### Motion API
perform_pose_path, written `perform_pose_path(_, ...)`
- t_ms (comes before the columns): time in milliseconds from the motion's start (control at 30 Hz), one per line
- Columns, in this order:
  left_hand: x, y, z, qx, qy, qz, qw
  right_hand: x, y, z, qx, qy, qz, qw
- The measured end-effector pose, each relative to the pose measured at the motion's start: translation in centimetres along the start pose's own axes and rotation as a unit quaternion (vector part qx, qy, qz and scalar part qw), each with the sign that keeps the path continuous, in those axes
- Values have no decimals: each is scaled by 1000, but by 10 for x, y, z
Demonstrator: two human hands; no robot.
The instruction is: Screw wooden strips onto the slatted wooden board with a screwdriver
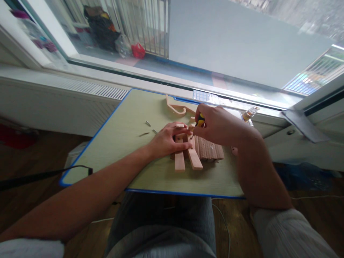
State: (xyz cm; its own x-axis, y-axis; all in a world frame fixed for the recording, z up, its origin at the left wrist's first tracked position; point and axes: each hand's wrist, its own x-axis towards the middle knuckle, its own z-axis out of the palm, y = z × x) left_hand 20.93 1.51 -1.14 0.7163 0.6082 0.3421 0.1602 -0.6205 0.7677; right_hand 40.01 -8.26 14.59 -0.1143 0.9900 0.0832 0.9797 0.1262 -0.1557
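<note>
My left hand (pixel 172 138) grips a small frame of pale wooden slats (pixel 180 159), its fingers wrapped around the upper part. The frame rests on a piece of corrugated cardboard (pixel 211 148). In my right hand (pixel 219 122) is a screwdriver (pixel 200 122) with a yellow and black handle, held above the frame's right slat. My fingers hide most of the spot where the tool meets the wood. Left of my left hand, several screws (pixel 148 123) lie on the tabletop. A curved wooden piece (pixel 176 109) lies beyond my hands.
The small table (pixel 107 143) has a blue edge and stands against a windowsill (pixel 107 77). A clear bottle (pixel 250 113) with amber contents is at the back right. A black strap or cable (pixel 53 173) reaches the table's left corner. Thin white cables (pixel 225 222) run along the floor.
</note>
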Motion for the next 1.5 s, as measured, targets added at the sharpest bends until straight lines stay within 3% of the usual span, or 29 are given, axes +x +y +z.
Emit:
perform_pose_path(233,-2,-1,2,-25,3,-12,1000,0,9,-7,7,-23,-43,999)
perform_pose_path(600,-1,-3,3,-55,7,-18,998,-1,4,-10,-49,-23,11,998)
perform_pose_path(833,0,-1,1,-12,6,3,1000,5,5,-6,-88,-37,39,995)
perform_pose_path(1500,-1,-3,2,-42,-2,-14,999,-2,9,-15,-26,-39,-4,999)
